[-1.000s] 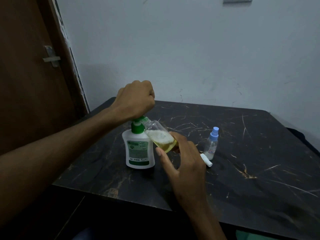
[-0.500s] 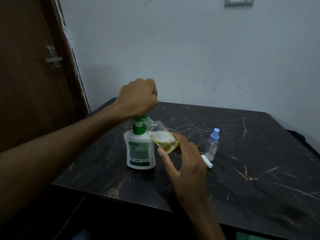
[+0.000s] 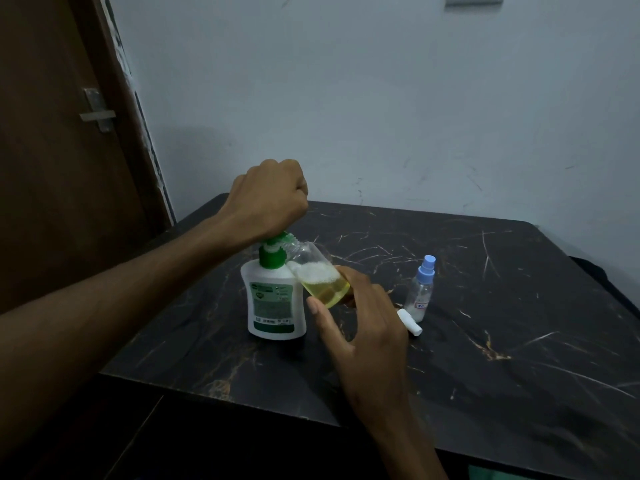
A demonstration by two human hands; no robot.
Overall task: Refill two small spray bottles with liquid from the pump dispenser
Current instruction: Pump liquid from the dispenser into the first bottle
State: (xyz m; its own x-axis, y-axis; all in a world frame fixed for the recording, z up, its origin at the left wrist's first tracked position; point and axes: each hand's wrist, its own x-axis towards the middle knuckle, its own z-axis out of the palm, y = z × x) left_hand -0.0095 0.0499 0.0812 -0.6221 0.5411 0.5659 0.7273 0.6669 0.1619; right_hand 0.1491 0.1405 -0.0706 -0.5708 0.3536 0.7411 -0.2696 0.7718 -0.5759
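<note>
A white pump dispenser [image 3: 275,303] with a green pump head stands on the dark marble table [image 3: 485,341]. My left hand [image 3: 268,199] is a closed fist pressing on top of the pump head. My right hand [image 3: 360,327] holds a small clear spray bottle [image 3: 320,277] tilted, its open neck at the pump nozzle. Yellow liquid with white foam fills its lower part. A second small spray bottle [image 3: 420,291] with a blue sprayer stands upright to the right. A white spray cap [image 3: 409,322] lies on the table beside it.
A brown door [image 3: 59,150] with a metal latch is at the left. A pale wall [image 3: 381,98] rises behind the table. The table's front edge runs close to my right forearm.
My left fist has stayed on the pump head, lifting and dipping slightly. The liquid level in the tilted bottle looks a little higher. The view shifted slightly.
</note>
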